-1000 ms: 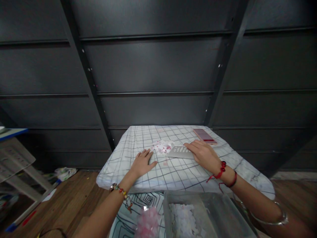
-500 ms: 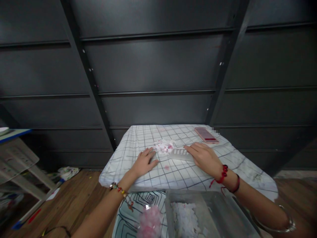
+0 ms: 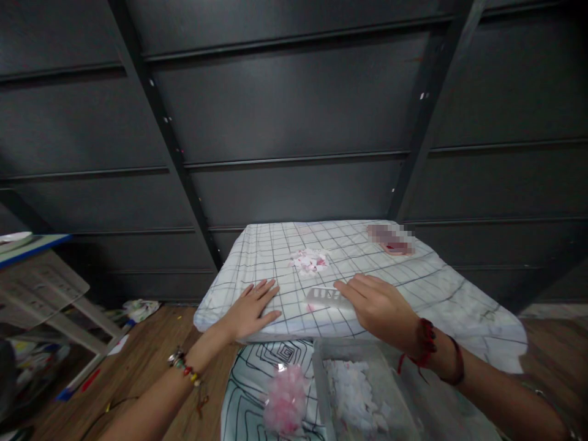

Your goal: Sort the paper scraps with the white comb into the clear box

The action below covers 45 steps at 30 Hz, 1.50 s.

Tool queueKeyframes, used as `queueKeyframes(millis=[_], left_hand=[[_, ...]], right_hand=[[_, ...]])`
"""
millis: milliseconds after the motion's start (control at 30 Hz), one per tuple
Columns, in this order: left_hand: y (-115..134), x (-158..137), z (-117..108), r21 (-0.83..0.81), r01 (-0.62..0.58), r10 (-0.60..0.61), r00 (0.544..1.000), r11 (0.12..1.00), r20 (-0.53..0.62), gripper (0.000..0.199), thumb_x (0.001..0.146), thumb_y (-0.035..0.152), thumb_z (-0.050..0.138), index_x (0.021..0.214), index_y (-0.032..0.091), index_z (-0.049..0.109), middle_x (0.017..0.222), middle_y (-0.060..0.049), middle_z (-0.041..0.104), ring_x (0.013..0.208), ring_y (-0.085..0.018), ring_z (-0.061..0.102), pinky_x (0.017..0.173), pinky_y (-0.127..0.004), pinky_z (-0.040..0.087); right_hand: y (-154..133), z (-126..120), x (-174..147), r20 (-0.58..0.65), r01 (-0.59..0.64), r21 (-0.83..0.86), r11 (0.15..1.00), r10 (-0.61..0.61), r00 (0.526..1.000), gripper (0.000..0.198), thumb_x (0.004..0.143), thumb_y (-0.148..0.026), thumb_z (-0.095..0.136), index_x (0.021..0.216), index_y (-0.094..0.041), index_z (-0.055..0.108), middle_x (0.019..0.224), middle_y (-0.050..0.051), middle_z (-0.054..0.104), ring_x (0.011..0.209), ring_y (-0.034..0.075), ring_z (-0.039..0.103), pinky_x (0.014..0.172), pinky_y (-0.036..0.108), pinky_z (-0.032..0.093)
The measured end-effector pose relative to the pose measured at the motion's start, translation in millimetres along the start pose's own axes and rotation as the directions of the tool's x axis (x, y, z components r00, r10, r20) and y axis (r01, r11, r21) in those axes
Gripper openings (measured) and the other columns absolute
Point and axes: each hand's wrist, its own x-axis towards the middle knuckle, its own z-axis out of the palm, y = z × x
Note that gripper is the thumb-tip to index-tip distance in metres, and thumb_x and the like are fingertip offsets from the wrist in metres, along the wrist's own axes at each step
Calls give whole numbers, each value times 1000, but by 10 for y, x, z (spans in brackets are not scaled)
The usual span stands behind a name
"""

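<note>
My right hand (image 3: 374, 301) grips one end of a pale, flat scraper-like strip (image 3: 325, 297) with a row of slots, held low over the checked cloth (image 3: 257, 251) of the table. My left hand (image 3: 252, 307) lies flat on the cloth near the front edge, fingers spread, holding nothing. Beyond the strip sits a small heap of white and pink flakes (image 3: 310, 261), apart from both hands. Whether the strip touches the cloth I cannot tell.
Below the table edge stands a grey plastic bin (image 3: 321, 392) with white flakes (image 3: 351, 392) in it. Beside it lies a clear bag of pink pieces (image 3: 285, 401). A phone (image 3: 390, 239) rests at the table's back right. A dark panel wall (image 3: 294, 110) rises behind.
My right hand has drawn the slotted strip back from the flake heap towards me. My left hand has slid left and nearer the front edge, away from the heap.
</note>
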Motion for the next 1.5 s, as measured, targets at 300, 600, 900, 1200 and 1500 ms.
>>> queueKeyframes(millis=[300, 600, 900, 1200, 1500], left_hand=[[27, -3, 19, 50, 2, -1, 1000, 999, -18, 61, 87, 57, 25, 137, 21, 26, 143, -5, 20, 131, -24, 17, 104, -44, 17], [66, -14, -19, 33, 27, -28, 999, 999, 17, 59, 88, 54, 27, 137, 21, 26, 144, -6, 19, 131, -24, 15, 104, -44, 15], [-104, 184, -197, -127, -6, 27, 985, 992, 168, 65, 79, 63, 37, 129, 20, 38, 139, -9, 31, 124, -25, 31, 100, -37, 27], [-200, 867, -120, -113, 145, -165, 968, 983, -191, 55, 87, 51, 32, 125, 12, 38, 138, -15, 29, 125, -28, 27, 100, -40, 26], [-346, 1045, 211, -59, 255, -262, 931, 965, -256, 52, 89, 47, 30, 126, 11, 38, 132, -15, 40, 120, -27, 36, 97, -42, 28]], right_hand=[[-250, -117, 89, 44, 17, 57, 998, -20, 999, 24, 74, -5, 41, 88, -13, 58, 65, 3, 56, 63, 15, 46, 61, 27, 33], [-262, -209, 115, 71, 35, 83, 996, -41, 997, 25, 74, -6, 42, 90, -14, 59, 64, 2, 55, 61, 15, 45, 59, 27, 33], [689, 185, 122, 75, -141, -28, 990, 143, 987, 28, 78, -7, 40, 97, -12, 60, 74, 6, 62, 72, 17, 50, 69, 30, 35], [1070, 750, 112, -102, -271, -100, 957, 261, 960, 37, 78, -6, 38, 109, -15, 57, 77, 4, 61, 77, 18, 47, 75, 34, 26], [1024, 1055, -29, -251, -324, -107, 940, 290, 924, 42, 75, -5, 41, 111, -21, 56, 80, 2, 62, 79, 18, 44, 79, 39, 23]])
